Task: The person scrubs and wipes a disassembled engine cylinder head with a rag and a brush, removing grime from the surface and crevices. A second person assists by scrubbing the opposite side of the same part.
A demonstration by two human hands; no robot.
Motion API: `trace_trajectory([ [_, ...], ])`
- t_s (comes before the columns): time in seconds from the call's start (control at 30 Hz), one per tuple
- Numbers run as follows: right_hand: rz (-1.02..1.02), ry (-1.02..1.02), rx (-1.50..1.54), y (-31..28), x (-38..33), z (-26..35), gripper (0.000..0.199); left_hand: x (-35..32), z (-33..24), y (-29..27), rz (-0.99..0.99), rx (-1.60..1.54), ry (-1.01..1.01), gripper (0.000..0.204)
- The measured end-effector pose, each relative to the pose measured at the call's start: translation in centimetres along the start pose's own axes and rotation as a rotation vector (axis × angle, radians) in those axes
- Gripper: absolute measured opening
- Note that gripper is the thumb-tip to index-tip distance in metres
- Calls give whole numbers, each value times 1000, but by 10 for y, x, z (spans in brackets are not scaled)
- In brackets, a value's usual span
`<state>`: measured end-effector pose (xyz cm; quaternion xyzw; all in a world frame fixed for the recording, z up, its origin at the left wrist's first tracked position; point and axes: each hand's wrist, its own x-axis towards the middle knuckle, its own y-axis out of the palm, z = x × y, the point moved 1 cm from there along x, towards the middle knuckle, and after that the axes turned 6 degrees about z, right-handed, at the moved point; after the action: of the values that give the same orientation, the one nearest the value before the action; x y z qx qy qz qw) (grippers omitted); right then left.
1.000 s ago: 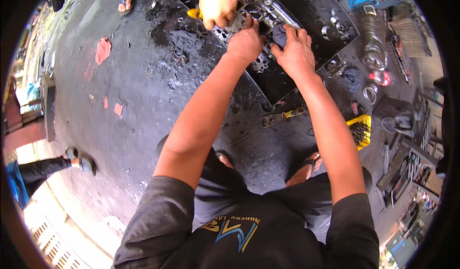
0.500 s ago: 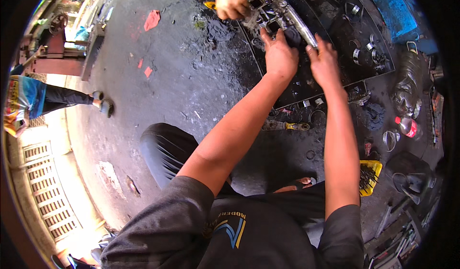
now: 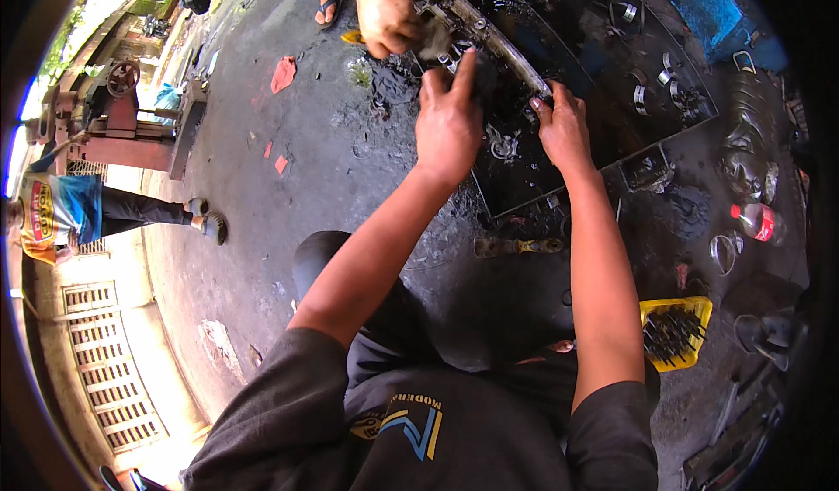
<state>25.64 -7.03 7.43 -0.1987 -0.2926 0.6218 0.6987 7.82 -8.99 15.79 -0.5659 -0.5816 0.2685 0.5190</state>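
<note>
A long, grimy metal engine part (image 3: 505, 47) with raised bosses slants across a shallow black tray (image 3: 516, 204) of dark, oily liquid. My right hand (image 3: 566, 134) grips its near end, thumb on top. My left hand (image 3: 448, 132) is at its left edge, one finger stretched along it and the others bent; their tips are partly hidden. Across from me, a co-worker's closed hand (image 3: 382, 14) presses against the same part. Something bristly and blurred shows under that hand, perhaps a brush.
Curved metal shells (image 3: 641, 100) lie in the tray's right side. A yellow basket (image 3: 697, 362) of dark bolts, a red-capped bottle (image 3: 759, 222) and a large clear bottle (image 3: 747, 154) stand at right. A yellow-handled tool (image 3: 520, 246) lies before me. Another person (image 3: 131, 207) stands far left.
The engine part and both my hands have shifted left in the picture as the view moved. My left hand has drawn back nearer. The co-worker's hand is further left, and a capped head has appeared.
</note>
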Motion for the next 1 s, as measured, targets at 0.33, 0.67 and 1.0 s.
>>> trace_trajectory([
  [0.33,55,49,71,-1,1,2,41,18,21,37,394,-19,-253,55],
  [0.67,37,57,-14,1,2,8,37,10,18,43,406,135,-97,59],
  [1.0,-8,30,-16,5,1,2,36,-40,18,55,-63,-468,-293,54],
])
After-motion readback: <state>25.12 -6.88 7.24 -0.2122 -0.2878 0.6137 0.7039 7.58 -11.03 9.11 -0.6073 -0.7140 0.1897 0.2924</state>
